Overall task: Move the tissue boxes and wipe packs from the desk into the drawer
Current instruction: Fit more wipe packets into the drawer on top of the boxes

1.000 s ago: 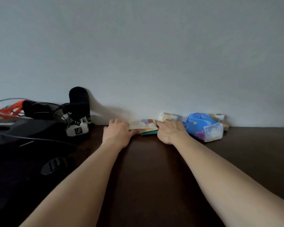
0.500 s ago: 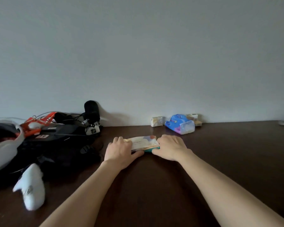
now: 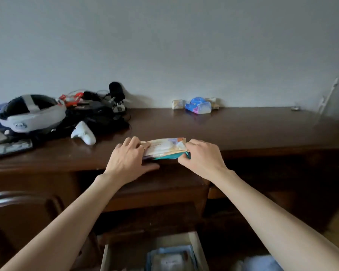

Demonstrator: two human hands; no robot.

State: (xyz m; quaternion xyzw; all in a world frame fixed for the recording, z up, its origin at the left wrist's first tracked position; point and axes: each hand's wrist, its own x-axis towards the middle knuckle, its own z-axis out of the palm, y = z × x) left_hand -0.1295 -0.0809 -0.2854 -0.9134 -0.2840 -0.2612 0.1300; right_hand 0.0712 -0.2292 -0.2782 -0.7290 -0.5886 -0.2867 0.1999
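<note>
A flat stack of wipe packs, cream on top and teal underneath, sits at the front edge of the dark wooden desk. My left hand grips its left end and my right hand grips its right end. Against the wall at the back lie a blue tissue pack and small beige packs beside it. Below, near the bottom of the view, an open drawer holds packs in pale wrappers.
A white headset, a white controller, black gear and cables crowd the desk's left side. A curved chair back stands at lower left. A small object lies at the far right of the desk.
Both hands have drawn the stack of packs from near the wall to the desk's front edge. The view has tilted down, so the open drawer now shows.
</note>
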